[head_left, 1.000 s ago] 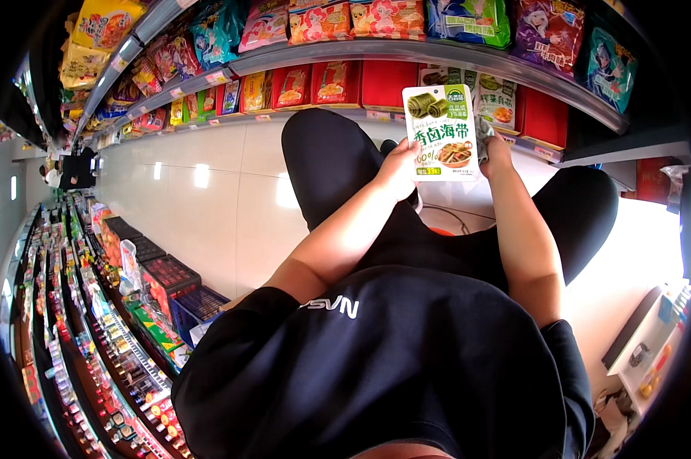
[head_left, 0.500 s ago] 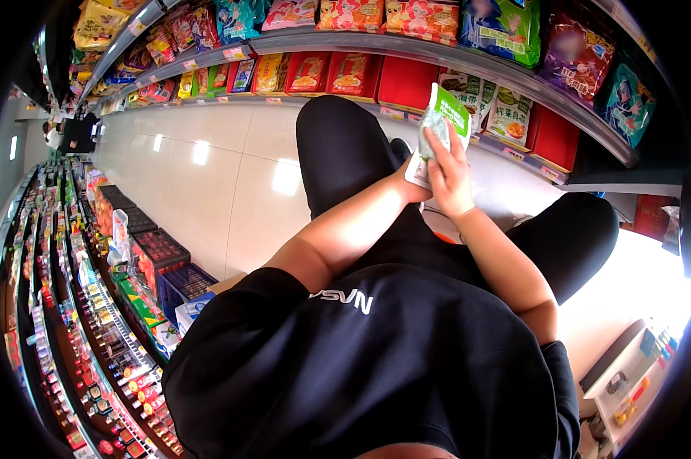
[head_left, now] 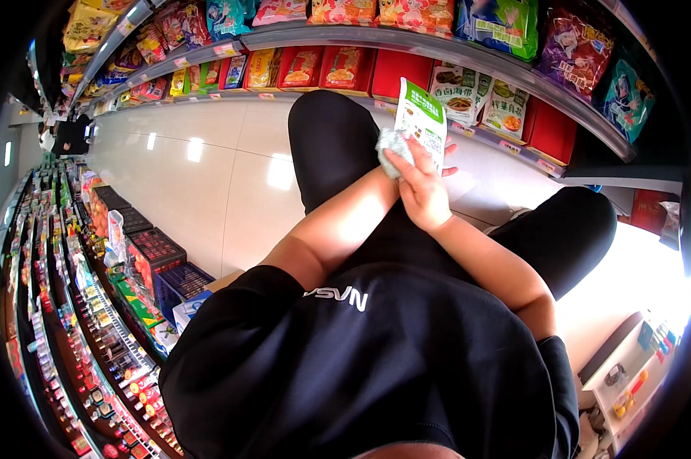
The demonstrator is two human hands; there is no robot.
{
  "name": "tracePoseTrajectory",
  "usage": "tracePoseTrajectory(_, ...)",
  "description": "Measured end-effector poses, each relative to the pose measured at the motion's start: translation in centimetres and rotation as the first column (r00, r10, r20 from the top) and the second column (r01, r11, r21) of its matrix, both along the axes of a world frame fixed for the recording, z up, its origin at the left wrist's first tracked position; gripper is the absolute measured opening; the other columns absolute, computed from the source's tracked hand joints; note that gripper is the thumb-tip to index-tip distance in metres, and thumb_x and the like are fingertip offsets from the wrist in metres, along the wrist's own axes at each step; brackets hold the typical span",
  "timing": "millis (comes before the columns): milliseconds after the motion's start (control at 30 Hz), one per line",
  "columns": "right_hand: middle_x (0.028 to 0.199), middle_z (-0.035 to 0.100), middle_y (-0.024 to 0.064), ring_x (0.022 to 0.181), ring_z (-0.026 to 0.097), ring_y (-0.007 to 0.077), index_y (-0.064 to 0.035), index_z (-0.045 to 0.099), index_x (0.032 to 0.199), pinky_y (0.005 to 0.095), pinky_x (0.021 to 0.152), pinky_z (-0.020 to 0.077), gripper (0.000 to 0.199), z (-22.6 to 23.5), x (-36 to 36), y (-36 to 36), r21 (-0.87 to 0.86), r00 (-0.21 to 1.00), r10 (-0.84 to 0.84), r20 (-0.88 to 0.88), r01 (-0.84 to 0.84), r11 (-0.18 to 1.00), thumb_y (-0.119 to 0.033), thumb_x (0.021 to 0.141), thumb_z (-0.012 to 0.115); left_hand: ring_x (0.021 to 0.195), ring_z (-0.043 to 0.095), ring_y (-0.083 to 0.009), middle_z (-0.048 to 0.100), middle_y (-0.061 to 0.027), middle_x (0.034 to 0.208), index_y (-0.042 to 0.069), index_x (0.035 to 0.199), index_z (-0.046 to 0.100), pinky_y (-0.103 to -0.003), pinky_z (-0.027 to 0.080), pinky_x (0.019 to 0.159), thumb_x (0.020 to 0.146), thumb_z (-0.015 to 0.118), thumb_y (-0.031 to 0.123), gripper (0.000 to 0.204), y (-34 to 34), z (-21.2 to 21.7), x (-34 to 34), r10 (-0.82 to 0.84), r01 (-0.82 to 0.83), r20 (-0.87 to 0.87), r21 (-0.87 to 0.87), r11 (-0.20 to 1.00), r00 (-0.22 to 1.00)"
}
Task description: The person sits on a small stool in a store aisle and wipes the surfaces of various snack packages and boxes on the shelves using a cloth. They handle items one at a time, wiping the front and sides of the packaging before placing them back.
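your right hand presses a crumpled grey-white cloth with closed fingers against the white back of a green-topped packet, held upright above your knee. your left hand is hidden behind the packet, grip unclear. behind it, the bottom shelf holds white-green packets between red boxes.

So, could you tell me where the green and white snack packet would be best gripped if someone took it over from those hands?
Probably the top edge of the packet, coming from above on the shelf side. It stands nearly upright; the right hand and a crumpled cloth cover its lower part, and the left hand is hidden behind, so only the flat upper half is free for fingers to pinch front and back.
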State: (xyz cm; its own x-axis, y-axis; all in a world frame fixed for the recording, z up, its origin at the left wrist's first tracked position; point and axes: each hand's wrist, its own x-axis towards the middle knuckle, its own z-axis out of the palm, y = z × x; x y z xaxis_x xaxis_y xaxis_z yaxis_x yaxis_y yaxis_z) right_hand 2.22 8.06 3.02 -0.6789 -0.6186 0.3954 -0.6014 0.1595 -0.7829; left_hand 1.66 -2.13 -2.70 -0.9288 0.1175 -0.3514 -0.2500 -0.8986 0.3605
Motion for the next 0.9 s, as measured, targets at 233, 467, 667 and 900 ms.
tracePoseTrajectory(233, 0.13, 0.054, 0.0255, 0.118, 0.054, 0.0424, -0.0115, 0.064, 0.123, 0.0402, 0.099, 0.0449, 0.051, -3.8, -4.0, 2.1, -0.051, 0.981, -0.05, 0.19, 0.061, 0.997, 0.01, 0.08, 0.048, 0.111, 0.054, -0.0304, 0.055, -0.0126, 0.125, 0.009, 0.132, 0.047, -0.047, 0.046, 0.092, 0.097, 0.041, 0.054, 0.058, -2.0, -0.8, -3.1, 0.312, -0.348, 0.268, 0.099, 0.932, 0.911)
tracePoseTrajectory(467, 0.126, 0.057, 0.0239, 0.119, 0.055, 0.0378, -0.008, 0.062, 0.126, 0.0343, 0.099, 0.0427, 0.055, -4.8, -6.3, 2.4, -0.026, 0.949, 0.009, 0.315, -0.001, 1.0, 0.013, 0.079, 0.042, 0.122, 0.046, -0.0304, 0.047, -0.0135, 0.136, 0.008, 0.143, 0.038, -0.049, 0.038, 0.101, 0.08, 0.052, 0.077, 0.095, -2.7, -1.0, -7.6, 0.364, -0.25, 0.38, -0.317, 0.915, 0.85)
tracePoseTrajectory(667, 0.115, 0.061, 0.0238, 0.11, 0.058, 0.0384, -0.0087, 0.065, 0.121, 0.0367, 0.095, 0.0452, 0.054, -5.0, -7.1, 2.2, -0.015, 0.928, 0.027, 0.372, -0.023, 1.0, 0.011, 0.076, 0.042, 0.07, 0.064, -0.0251, 0.07, -0.0118, 0.094, 0.002, 0.107, 0.065, -0.039, 0.051, 0.063, 0.077, 0.069, 0.064, 0.069, -9.1, -7.1, -11.8, 0.452, -0.084, 0.448, -0.632, 0.77, 0.772)
tracePoseTrajectory(900, 0.11, 0.065, 0.0172, 0.099, 0.063, 0.0282, -0.006, 0.065, 0.119, 0.0318, 0.089, 0.0476, 0.048, -7.6, -8.1, 3.5, 0.06, 0.787, -0.115, 0.606, 0.1, 0.993, 0.007, 0.079, 0.041, 0.068, 0.067, -0.0204, 0.071, -0.0121, 0.088, 0.001, 0.1, 0.069, -0.032, 0.051, 0.061, 0.072, 0.078, 0.058, 0.064, -14.6, -10.5, -15.8, 0.432, 0.227, 0.346, -0.925, 0.304, 0.833)
